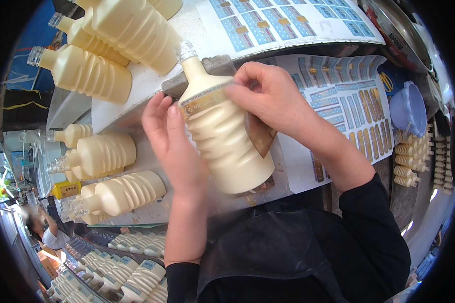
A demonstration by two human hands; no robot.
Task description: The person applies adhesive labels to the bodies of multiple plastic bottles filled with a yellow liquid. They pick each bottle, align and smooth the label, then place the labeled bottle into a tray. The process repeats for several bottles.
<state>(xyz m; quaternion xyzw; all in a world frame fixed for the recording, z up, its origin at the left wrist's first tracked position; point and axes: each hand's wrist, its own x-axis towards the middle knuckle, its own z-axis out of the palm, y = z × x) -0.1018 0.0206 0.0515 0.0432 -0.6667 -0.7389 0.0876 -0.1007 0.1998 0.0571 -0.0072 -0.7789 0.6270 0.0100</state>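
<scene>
A cream-coloured ribbed bottle [227, 139] with a clear threaded neck lies in front of me, its neck pointing away. Its shoulder end rests by a grey block [220, 65]. A gold-lettered transparent label strip [205, 101] runs across the bottle's shoulder. My right hand [268, 96] pinches the strip's right end. Below that palm a brown flat scraper-like piece [260, 135] sticks out; how it is held is hidden. My left hand [174, 139] is at the bottle's left side, fingers apart, thumb by the strip's left end.
Cream bottles [88, 73] lie at the upper left, with more bottles [106, 154] below them. Label sheets [349, 111] spread to the right and at the back. A lavender bucket [408, 108] and yellow scissors [385, 81] are far right. Labelled bottles [136, 280] fill the lower left, near another person [53, 230].
</scene>
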